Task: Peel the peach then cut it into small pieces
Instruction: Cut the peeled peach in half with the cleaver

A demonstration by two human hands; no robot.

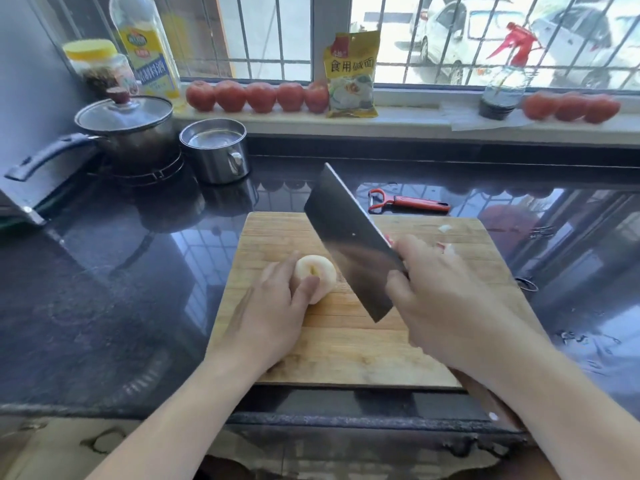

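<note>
The peeled peach sat on the left half of the wooden board, pale and whole, its stem dimple turned up and slightly toward the far side. It was too round to show a long axis. The left hand held it from the near-left side, fingers curled over its top and flank. The right hand gripped the cleaver where blade meets handle, fingers wrapped tight. The blade hung just right of the peach, and I could not tell whether they touched; its long axis ran from near-right to far-left, the tip pointing away toward the far-left, the flat tilted toward the viewer. A few small scraps lay on the board's far right corner. Beyond the board a red peeler lay on the dark worktop. A lidded pot and a steel cup stood at the far left, and tomatoes lined the windowsill.
</note>
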